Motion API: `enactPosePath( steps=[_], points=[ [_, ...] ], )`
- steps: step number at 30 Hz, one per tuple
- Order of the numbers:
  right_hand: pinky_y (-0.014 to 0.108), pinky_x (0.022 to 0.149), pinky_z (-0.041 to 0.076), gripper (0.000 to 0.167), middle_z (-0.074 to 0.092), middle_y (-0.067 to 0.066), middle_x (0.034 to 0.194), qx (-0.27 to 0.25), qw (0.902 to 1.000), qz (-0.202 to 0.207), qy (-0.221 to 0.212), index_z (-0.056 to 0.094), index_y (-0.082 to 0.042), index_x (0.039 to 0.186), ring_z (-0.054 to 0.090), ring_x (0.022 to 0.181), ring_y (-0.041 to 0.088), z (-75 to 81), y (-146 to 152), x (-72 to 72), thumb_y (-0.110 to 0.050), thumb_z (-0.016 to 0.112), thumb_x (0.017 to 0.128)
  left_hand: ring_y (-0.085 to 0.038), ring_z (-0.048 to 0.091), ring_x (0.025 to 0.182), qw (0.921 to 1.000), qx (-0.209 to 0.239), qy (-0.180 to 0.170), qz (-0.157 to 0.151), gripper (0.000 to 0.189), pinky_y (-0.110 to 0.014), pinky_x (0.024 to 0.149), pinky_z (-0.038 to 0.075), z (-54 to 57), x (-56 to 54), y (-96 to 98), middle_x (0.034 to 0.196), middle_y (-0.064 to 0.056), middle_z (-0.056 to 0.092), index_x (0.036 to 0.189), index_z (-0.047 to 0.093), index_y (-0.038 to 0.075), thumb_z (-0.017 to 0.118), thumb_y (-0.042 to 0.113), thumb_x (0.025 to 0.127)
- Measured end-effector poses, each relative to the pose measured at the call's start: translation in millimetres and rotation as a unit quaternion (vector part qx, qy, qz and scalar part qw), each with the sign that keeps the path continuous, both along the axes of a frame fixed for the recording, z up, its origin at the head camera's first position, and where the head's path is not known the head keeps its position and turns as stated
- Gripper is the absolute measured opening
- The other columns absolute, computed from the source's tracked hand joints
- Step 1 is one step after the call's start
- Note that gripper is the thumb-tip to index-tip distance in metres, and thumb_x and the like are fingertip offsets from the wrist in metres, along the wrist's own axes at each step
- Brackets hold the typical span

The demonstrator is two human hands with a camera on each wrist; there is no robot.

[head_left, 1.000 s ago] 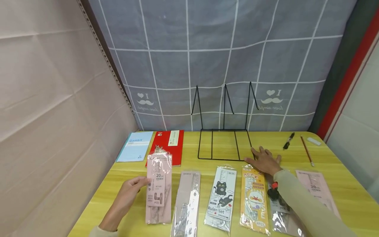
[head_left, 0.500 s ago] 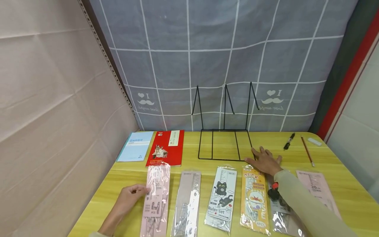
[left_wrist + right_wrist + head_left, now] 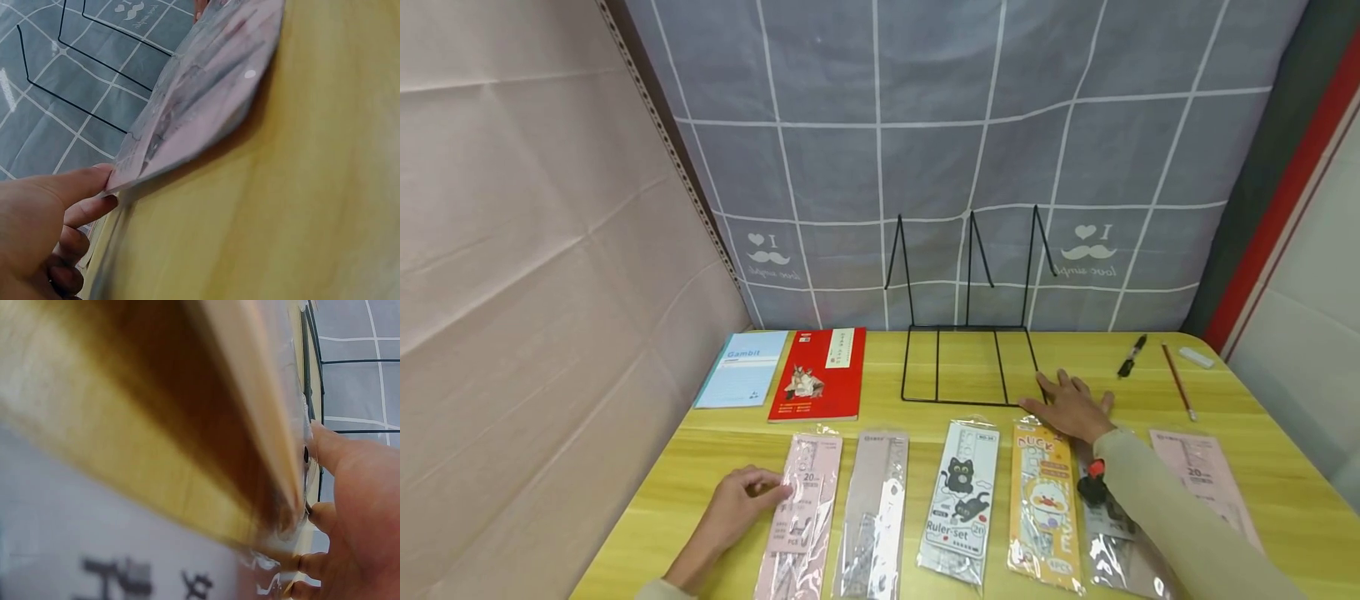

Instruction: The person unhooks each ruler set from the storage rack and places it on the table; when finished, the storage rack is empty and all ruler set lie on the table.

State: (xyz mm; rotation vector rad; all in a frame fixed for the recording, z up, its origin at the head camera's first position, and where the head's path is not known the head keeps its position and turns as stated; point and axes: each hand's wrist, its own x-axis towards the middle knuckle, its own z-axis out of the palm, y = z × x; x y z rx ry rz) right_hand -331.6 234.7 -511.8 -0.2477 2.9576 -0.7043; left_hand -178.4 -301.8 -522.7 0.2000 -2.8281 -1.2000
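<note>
In the head view my left hand (image 3: pixel 733 508) pinches the left edge of a pink ruler set (image 3: pixel 801 508) in a clear sleeve. The left wrist view shows thumb and forefinger on its edge, with part of the pack (image 3: pixel 206 106) raised off the table. My right hand (image 3: pixel 1070 407) rests with spread fingers by the front right corner of a black wire rack (image 3: pixel 970 403), above a yellow duck ruler set (image 3: pixel 1047 508). Its forearm partly covers a grey ruler set (image 3: pixel 1108 517). Between the hands lie a greyish-pink ruler set (image 3: pixel 872 508) and a white cat ruler set (image 3: pixel 958 500).
A light blue notebook (image 3: pixel 743 371) and a red notebook (image 3: pixel 817 375) lie at the back left. Another pink ruler set (image 3: pixel 1202 475) is right of the right forearm. A pen (image 3: pixel 1131 357), a pencil (image 3: pixel 1177 381) and a white eraser (image 3: pixel 1195 357) lie at the back right.
My left hand has lowered the pink ruler set from upright in front of the red notebook down toward the table, then shifted it slightly right. The right hand has stayed in place.
</note>
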Motion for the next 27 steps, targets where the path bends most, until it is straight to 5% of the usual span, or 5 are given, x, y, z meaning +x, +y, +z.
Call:
enactPosePath(
  steps=[14,20,27],
  points=[
    [0.090,0.103,-0.006,0.089,0.013,0.038,0.165,-0.004,1.0000,0.003,0.001,0.032,-0.007,0.162,0.013,0.149,0.064,0.9,-3,3.9,-0.068,0.049,0.100,-0.015,0.050,0.086,0.9983,-0.056,-0.001,0.012,0.025,-0.029,0.078,0.041,0.1,0.8,-1.1,0.091,0.001,0.063,0.101,0.082,0.020,0.088,0.034,0.082],
    [0.090,0.102,-0.006,0.089,0.014,0.039,0.164,-0.004,0.9999,0.009,0.004,0.033,-0.006,0.162,0.014,0.148,0.065,1.0,-1,4.6,-0.068,0.049,0.100,-0.020,0.057,0.099,0.9973,-0.073,0.000,-0.006,0.028,-0.033,0.080,0.046,25.0,-13.2,4.0,0.109,-0.004,0.068,0.113,0.079,0.017,0.079,0.035,0.091],
    [0.090,0.102,-0.010,0.089,0.015,0.041,0.163,0.008,0.9999,0.007,-0.007,0.033,-0.004,0.161,0.015,0.146,0.068,-6.8,-1,1.7,-0.067,0.049,0.100,-0.027,0.057,0.109,0.9910,-0.101,-0.029,-0.083,0.038,-0.043,0.085,0.053,61.6,-43.3,34.9,0.124,-0.010,0.067,0.125,0.073,0.012,0.074,0.035,0.095]
  ],
)
